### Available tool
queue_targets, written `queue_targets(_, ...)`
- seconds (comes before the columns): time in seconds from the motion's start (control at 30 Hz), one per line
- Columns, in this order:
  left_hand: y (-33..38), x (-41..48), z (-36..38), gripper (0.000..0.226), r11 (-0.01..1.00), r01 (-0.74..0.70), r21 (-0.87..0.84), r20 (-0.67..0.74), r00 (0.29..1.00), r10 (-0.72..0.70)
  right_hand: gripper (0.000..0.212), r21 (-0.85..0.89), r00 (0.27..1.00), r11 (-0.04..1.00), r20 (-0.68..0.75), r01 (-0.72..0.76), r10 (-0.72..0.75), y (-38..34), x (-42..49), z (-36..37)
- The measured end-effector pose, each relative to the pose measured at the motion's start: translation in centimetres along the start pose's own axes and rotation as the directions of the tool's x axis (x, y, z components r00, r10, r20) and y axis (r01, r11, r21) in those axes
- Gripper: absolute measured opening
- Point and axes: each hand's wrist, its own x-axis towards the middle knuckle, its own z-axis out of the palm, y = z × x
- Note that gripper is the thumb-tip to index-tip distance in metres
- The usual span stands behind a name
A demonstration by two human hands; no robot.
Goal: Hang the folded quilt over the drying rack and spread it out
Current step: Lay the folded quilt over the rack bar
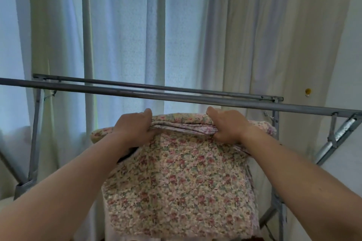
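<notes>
The folded quilt point(178, 178), cream with small pink and green flowers, hangs down in front of me in several layers. My left hand point(135, 127) grips its folded top edge on the left. My right hand point(227, 126) grips the same edge on the right. The quilt's top sits just below the near bar of the grey metal drying rack point(176, 97), which runs across the view. A second, farther bar lies a little behind and above it. The quilt does not rest on either bar.
Pale curtains point(125, 35) hang close behind the rack across a bright window. The rack's grey legs and braces stand at the left point(35, 143) and right point(333, 139). A white wall with a small yellow hook point(308, 91) is at the right.
</notes>
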Motion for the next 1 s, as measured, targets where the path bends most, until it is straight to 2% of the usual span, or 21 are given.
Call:
queue_targets(0.13, -3.4, 3.0, -0.8, 0.047, 0.998, -0.046, 0.037, -0.044, 0.998, 0.048, 0.061, -0.022, 0.998, 1.000, -0.061, 0.013, -0.015, 0.3, 3.8, -0.4)
queue_targets(0.27, -5.3, 6.1, -2.1, 0.052, 0.989, -0.130, 0.072, -0.068, 0.988, 0.135, 0.065, -0.013, 0.999, 1.000, -0.051, 0.002, -0.002, 1.1, 5.7, -0.7)
queue_targets(0.43, -6.1, 9.2, -3.2, 0.052, 0.983, -0.174, 0.067, -0.072, 0.981, 0.178, 0.072, -0.033, 0.998, 0.999, -0.064, -0.004, 0.002, 2.7, 7.3, -1.8)
queue_targets(0.63, -7.0, 11.3, -3.1, 0.081, 0.977, -0.202, -0.067, -0.085, 0.977, 0.196, 0.095, 0.041, 0.997, 0.999, -0.079, 0.024, -0.021, 4.6, 9.1, -3.5)
queue_targets(0.83, -6.3, 12.9, -2.7, 0.065, 0.977, -0.214, -0.010, -0.183, 0.961, 0.208, 0.092, 0.018, 0.986, 1.000, -0.168, -0.010, 0.013, 5.8, 9.9, -3.8)
queue_targets(0.93, -6.2, 13.8, -3.3, 0.064, 0.976, -0.216, 0.008, -0.241, 0.947, 0.212, 0.086, 0.039, 0.966, 0.999, -0.258, 0.010, 0.001, 6.5, 9.8, -4.0)
queue_targets(1.0, -5.9, 14.1, -3.4, 0.064, 0.977, -0.211, 0.012, -0.234, 0.950, 0.208, 0.081, 0.072, 0.963, 0.997, -0.269, 0.021, -0.001, 6.8, 9.5, -3.8)
